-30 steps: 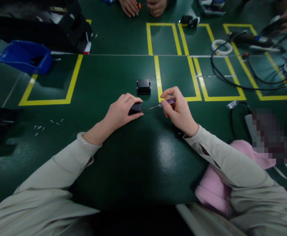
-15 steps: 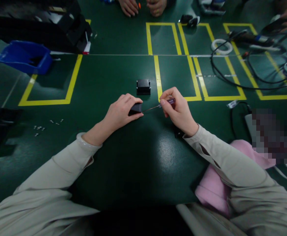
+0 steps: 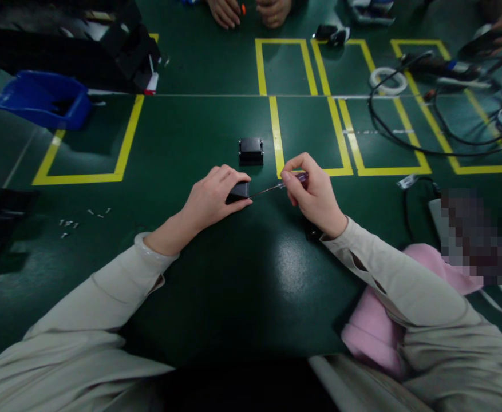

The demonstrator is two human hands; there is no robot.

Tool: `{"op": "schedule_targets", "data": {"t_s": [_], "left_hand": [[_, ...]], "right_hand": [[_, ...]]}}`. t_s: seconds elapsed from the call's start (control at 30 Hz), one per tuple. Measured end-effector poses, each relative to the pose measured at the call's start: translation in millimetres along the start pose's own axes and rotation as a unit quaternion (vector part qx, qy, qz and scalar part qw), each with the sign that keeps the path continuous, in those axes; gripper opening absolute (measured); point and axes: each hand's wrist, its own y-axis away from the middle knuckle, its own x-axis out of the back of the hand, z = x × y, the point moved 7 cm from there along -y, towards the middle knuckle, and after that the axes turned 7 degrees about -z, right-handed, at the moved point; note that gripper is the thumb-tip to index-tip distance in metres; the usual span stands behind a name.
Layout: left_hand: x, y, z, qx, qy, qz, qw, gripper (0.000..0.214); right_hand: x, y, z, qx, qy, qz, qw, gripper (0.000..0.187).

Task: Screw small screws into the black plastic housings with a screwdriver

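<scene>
My left hand (image 3: 210, 197) is closed over a small black box-shaped part (image 3: 237, 191) and presses it onto the green table (image 3: 199, 131). My right hand (image 3: 313, 191) pinches a thin screwdriver (image 3: 283, 184) with a purple handle. Its metal shaft points left, and the tip meets the right side of the black part. A second, similar black part (image 3: 251, 150) sits alone on the table just beyond my hands.
Yellow tape rectangles (image 3: 302, 103) mark the table. A blue bin (image 3: 40, 106) and dark equipment sit far left, several small screws (image 3: 83, 217) lie near left. Black cables (image 3: 439, 123) and a white tape roll (image 3: 388, 81) lie far right. Another person's hands (image 3: 251, 12) rest at the far edge. A pink cloth (image 3: 375, 326) lies under my right arm.
Almost nothing moved. My right hand's fingers shifted slightly on the screwdriver handle, and the black part under my left hand tilted a little.
</scene>
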Motion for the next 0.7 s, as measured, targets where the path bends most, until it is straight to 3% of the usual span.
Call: {"op": "schedule_targets", "data": {"t_s": [0.07,0.27,0.37,0.5,0.7], "left_hand": [[-0.2,0.2,0.0,0.002,0.001,-0.002,1.0,0.042],[-0.3,0.5,0.6,0.002,0.006,-0.003,1.0,0.041],[-0.8,0.1,0.2,0.002,0.01,-0.006,1.0,0.041],[-0.5,-0.2,0.3,0.004,0.007,-0.003,1.0,0.041],[-0.3,-0.3,0.8,0.002,0.003,-0.006,1.0,0.042]], "right_hand": [[-0.2,0.5,-0.9,0.005,0.0,0.003,1.0,0.006],[0.5,0.5,-1.4,0.01,-0.008,0.007,1.0,0.01],[0.7,0.1,-0.9,0.001,0.001,0.001,1.0,0.02],[1.1,0.6,-1.8,0.009,0.001,0.008,1.0,0.008],[0.2,-0.7,-1.0,0.012,-0.008,0.004,1.0,0.011]]}}
